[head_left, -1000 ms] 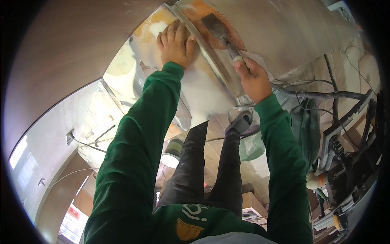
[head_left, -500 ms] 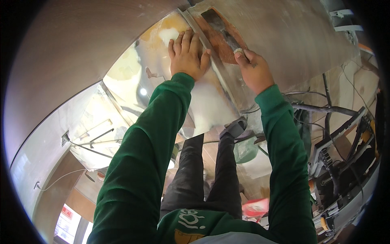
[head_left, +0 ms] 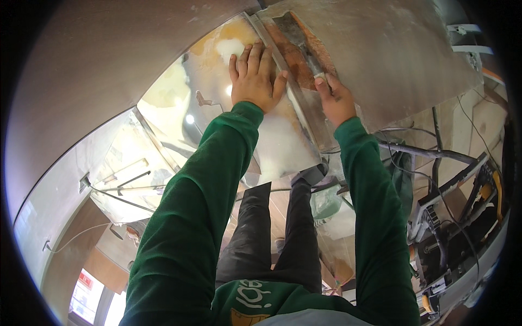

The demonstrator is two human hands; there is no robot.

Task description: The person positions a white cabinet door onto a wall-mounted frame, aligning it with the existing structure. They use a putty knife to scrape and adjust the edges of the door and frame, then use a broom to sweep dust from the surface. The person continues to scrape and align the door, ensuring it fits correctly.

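Note:
Fingers outstretched, my left hand (head_left: 254, 81) lies flat on a glossy panel (head_left: 280, 136) with white and yellow patches. My right hand (head_left: 337, 102) is closed round the handle of a scraper (head_left: 309, 53). The scraper's dark, wide blade points away from me and lies over a rough reddish-brown patch (head_left: 328, 51) on the grey-brown panel (head_left: 391, 60). Between my two hands a raised strip (head_left: 283, 70) runs along the joint of the panels.
A large brown panel (head_left: 136, 38) rises at the left. Dark pipes (head_left: 429, 151), loose cables and a black-framed piece of equipment (head_left: 462, 201) crowd the right. A dark grey block-shaped object (head_left: 312, 174) sits by the panel's near edge, with a greenish container (head_left: 326, 202) below.
My right hand has shifted slightly left and toward me with the scraper, whose blade now sits lower over the reddish patch. My left hand stays flat on the panel.

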